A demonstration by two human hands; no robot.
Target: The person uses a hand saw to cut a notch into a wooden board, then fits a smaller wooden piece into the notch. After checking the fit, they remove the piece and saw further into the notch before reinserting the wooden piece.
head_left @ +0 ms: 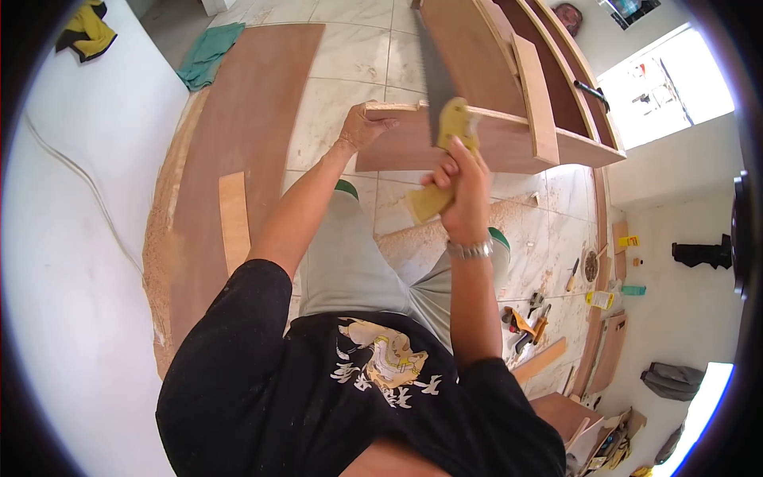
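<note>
My right hand (465,187) is wrapped round the yellow handle of a handsaw (435,75). The saw's blade points away from me and crosses the top edge of a brown wooden board (405,139), near a small notch in that edge. At the board's left end, my left hand (368,127) grips the corner, thumb on the near face and fingers behind. The board joins a wooden cabinet frame (548,71) with long compartments, lying on the floor. A short pale wood strip (534,99) sits across the frame, right of the saw.
A long brown panel (238,119) lies on the left with a pale strip (234,215) on it. A green cloth (211,56) rests by the wall. Hand tools (524,322), a chisel-like tool (573,274) and a yellow box (600,300) are on the tiled floor at right. Sawdust is scattered around.
</note>
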